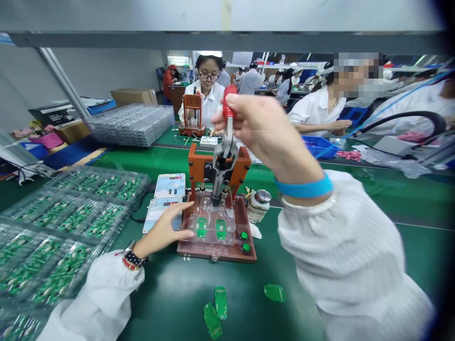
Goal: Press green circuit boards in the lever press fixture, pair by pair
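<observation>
A brown test fixture (217,251) stands on the green mat in front of me. Two small green circuit boards (211,228) lie under its clear plate. My right hand (263,130) is raised above the fixture, closed round the red-tipped toggle lever (227,111). My left hand (165,232) rests at the fixture's left edge, fingers stretched out and touching the base. Three loose green boards (220,308) lie on the mat near me.
Clear trays of green boards (64,232) fill the left side. Two small meter boxes (169,185) sit behind my left hand, and a small jar (259,204) stands right of the fixture. Other people in white coats work at benches across the green belt (159,161).
</observation>
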Demonstrator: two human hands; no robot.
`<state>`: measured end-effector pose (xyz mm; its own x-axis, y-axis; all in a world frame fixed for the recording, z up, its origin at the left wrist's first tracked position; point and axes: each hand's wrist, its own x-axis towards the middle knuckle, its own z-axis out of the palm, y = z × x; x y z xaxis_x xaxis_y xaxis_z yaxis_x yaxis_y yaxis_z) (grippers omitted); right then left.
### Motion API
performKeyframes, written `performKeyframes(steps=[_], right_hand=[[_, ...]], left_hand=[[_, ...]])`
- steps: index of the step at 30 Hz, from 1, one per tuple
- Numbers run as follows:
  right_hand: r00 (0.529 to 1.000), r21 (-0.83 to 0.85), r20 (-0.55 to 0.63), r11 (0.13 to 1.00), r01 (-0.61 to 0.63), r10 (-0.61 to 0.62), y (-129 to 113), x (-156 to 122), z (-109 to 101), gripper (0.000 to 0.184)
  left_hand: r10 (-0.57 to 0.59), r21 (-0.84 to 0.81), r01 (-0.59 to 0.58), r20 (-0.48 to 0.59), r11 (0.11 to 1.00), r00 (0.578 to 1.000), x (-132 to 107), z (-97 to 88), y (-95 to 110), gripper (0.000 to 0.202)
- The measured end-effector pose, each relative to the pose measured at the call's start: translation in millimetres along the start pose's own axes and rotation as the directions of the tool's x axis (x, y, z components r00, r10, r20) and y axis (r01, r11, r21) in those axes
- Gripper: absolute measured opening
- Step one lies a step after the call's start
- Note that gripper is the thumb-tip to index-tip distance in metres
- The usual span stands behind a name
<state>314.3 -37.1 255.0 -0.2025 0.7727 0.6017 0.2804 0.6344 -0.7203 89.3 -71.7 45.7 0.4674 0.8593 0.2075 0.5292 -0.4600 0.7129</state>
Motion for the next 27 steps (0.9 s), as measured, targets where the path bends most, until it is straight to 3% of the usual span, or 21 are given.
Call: performKeyframes(steps=[2,4,7,9,12,14,16,21,24,27], right_hand=[[0.99,0.002,-0.033,0.991,0.136,-0.136,-21,-18,-1,0.015],[0.951,-0.073,-0.068,0.952,0.296,-0.301,-33,-48,2,0.032],[0.86,-0.206,-0.021,0.844,0.495,-0.51,-20,-96,17,0.03],[0.819,-0.257,0.016,0.789,0.558,-0.574,1,-118,31,0.024],[0.845,-0.219,-0.055,0.832,0.51,-0.533,25,-135,48,0.025],[0.874,-0.146,-0.117,0.878,0.455,-0.472,30,-138,55,0.028],[0.868,-0.125,-0.172,0.885,0.449,-0.465,30,-139,60,0.028],[0.794,-0.187,-0.27,0.839,0.511,-0.544,37,-138,66,0.013],[0.784,-0.227,-0.241,0.819,0.528,-0.572,47,-137,68,0.01],[0.762,-0.301,-0.262,0.8,0.519,-0.592,55,-137,69,0.012]], left_hand=[[-0.045,-0.022,0.043,-0.101,0.999,0.994,4,-17.6,-12,0.051],[-0.068,0.027,0.073,-0.16,0.997,0.985,9,-34.7,-28,0.047],[-0.036,0.154,0.049,-0.085,0.987,0.996,18,-51.2,-53,0.055],[-0.026,0.211,0.026,-0.003,0.977,1.0,23,-54.7,-67,0.064],[-0.076,0.315,0.024,0.155,0.949,0.985,27,-52.7,-79,0.091],[-0.124,0.393,0.009,0.267,0.919,0.956,28,-49.8,-82,0.107],[-0.158,0.439,0.0,0.323,0.898,0.933,28,-47.2,-80,0.113],[-0.262,0.528,0.041,0.352,0.848,0.898,31,-43.4,-67,0.114],[-0.251,0.561,0.008,0.357,0.828,0.9,34,-42.4,-64,0.106],[-0.214,0.529,-0.013,0.365,0.848,0.906,33,-40.7,-76,0.11]])
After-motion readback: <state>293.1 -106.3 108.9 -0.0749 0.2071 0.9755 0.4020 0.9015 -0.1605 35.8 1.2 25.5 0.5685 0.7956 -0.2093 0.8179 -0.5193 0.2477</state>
